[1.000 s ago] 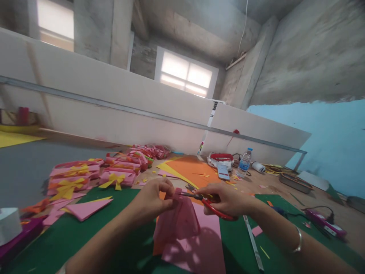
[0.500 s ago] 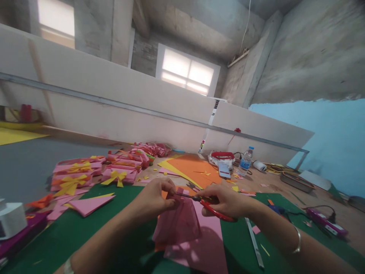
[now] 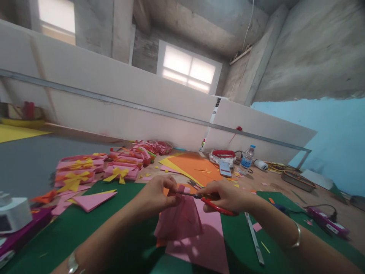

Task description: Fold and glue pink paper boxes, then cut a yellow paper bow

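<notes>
My left hand (image 3: 157,194) pinches the top of a folded pink paper piece (image 3: 179,219), holding it upright above the green mat (image 3: 85,232). In my right hand (image 3: 228,197) are red-handled scissors (image 3: 212,203), fingers through the loops. The dark blades point left and meet the top edge of the pink piece right beside my left fingertips. A larger flat pink sheet (image 3: 205,243) lies on the mat under both hands.
Pink paper baskets with yellow bows (image 3: 94,171) are piled at the left. Orange and yellow sheets (image 3: 191,167) lie beyond my hands. A metal ruler (image 3: 253,239) lies at the right, a water bottle (image 3: 246,158) and a tray (image 3: 298,180) farther back. A white device (image 3: 14,213) sits far left.
The hands, paper and scissors keep their hold and stay nearly in place. The view has shifted slightly, so the table items sit a little higher and to the right.
</notes>
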Demonstrator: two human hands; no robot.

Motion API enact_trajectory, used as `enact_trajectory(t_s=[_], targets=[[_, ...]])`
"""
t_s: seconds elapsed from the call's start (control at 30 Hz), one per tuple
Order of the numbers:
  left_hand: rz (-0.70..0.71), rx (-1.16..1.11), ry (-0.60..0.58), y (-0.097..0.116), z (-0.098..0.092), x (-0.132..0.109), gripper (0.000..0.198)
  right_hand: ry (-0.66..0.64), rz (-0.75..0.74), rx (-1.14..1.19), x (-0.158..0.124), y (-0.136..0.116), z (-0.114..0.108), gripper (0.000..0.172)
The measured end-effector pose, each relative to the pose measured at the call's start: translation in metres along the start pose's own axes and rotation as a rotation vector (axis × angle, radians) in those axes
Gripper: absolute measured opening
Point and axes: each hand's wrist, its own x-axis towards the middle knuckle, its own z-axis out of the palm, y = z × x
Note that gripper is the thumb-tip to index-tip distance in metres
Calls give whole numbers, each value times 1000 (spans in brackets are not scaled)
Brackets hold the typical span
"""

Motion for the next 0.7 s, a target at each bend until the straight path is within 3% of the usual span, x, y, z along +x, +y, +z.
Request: enact_trajectory(t_s=[0.27,0.7], targets=[[-2,-1,-9,0,0,1,8,-50,-9,65,1,4,0,34],[-7,-10,-4,0,1,0,8,1,-1,-26,-2,-2,-1,37]])
